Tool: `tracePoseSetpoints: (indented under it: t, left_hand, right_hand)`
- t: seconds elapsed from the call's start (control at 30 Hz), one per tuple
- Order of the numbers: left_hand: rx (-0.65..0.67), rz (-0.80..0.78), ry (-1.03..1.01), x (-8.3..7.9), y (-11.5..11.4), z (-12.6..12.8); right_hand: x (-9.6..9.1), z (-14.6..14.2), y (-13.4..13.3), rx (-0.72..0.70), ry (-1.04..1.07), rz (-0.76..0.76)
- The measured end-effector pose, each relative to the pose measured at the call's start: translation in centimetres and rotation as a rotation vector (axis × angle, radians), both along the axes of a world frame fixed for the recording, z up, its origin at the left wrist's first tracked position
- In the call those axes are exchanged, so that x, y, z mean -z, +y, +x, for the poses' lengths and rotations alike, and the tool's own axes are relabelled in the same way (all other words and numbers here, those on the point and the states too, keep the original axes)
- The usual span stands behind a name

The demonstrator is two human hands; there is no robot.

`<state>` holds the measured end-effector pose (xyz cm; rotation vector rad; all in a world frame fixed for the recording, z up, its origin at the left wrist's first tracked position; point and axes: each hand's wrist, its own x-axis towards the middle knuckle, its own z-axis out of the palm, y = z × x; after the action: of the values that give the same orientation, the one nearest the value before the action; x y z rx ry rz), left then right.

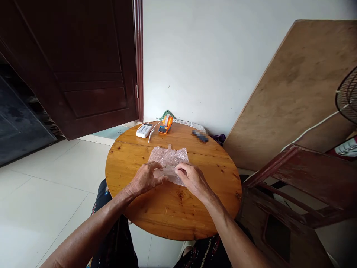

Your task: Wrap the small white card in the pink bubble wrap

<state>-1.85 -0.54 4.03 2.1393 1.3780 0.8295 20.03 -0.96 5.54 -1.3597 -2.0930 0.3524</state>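
Observation:
A sheet of bubble wrap [167,154] lies on the round wooden table [178,223] in front of me. On its near part sits a small, clear, flat thing [169,171] whose kind I cannot make out. My left hand [147,176] curves around its left end, thumb on the near side and fingers on the far side. At the right end, my right hand [192,179] has thumb and forefinger pinched together at its edge. A short strip of clear tape [169,146] sticks out past the far edge of the bubble wrap.
At the back of the table are a white device [144,130] with a cable [151,133], an orange tape dispenser [166,124] and a dark, blurred-out object [200,136]. A wooden chair [295,178] and a fan [347,95] stand right; a dark door [89,67] is left.

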Motion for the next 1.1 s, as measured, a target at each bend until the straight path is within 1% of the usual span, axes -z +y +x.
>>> tracePoseSetpoints:
  t: [0.1, 0.17, 0.27, 0.4, 0.53, 0.67, 0.73, 0.83, 0.9, 1.0, 1.1]
  left_hand:
    - [-0.107, -0.083, -0.055, 0.1, 0.8, 1.3]
    - [-0.145, -0.144, -0.078, 0.2, 1.4, 2.0]
    - [-0.155, -0.188, -0.125, 0.5, 2.2, 2.7]
    - [-0.150, -0.212, -0.191, 1.3, 2.8, 3.2]
    - [-0.120, -0.242, -0.233, 1.6, 2.9, 3.3]
    - [-0.015, -0.317, -0.247, 1.0, 2.7, 2.9]
    - [0.015, -0.344, -0.257, 0.7, 2.6, 2.6]
    - [0.020, -0.363, -0.284, 0.8, 2.5, 2.5]
    - [0.013, -0.375, -0.329, 1.1, 2.4, 2.5]
    - [-0.004, -0.392, -0.402, 1.4, 2.3, 2.7]
    - [-0.013, -0.404, -0.442, 1.6, 2.3, 2.8]
  right_hand:
    - [-0.2, -0.1, 1.4, -0.012, 0.002, -0.027]
    - [0.1, -0.2, 2.4, -0.012, 0.010, -0.068]
    - [1.2, 0.0, 3.8, -0.021, 0.061, -0.125]
    - [2.7, 0.5, 4.6, -0.068, 0.226, -0.134]
    - [3.2, 0.8, 4.0, -0.104, 0.330, -0.201]
    - [2.8, 0.5, 2.5, -0.113, 0.285, -0.256]
    - [2.6, 0.6, 1.8, -0.115, 0.276, -0.271]
    - [2.2, 1.2, 0.8, -0.110, 0.328, -0.326]
    - [1.9, 1.8, 0.3, -0.079, 0.361, -0.360]
    - [1.6, 2.4, -0.2, -0.019, 0.311, -0.406]
    - [1.8, 2.2, 0.0, -0.021, 0.287, -0.422]
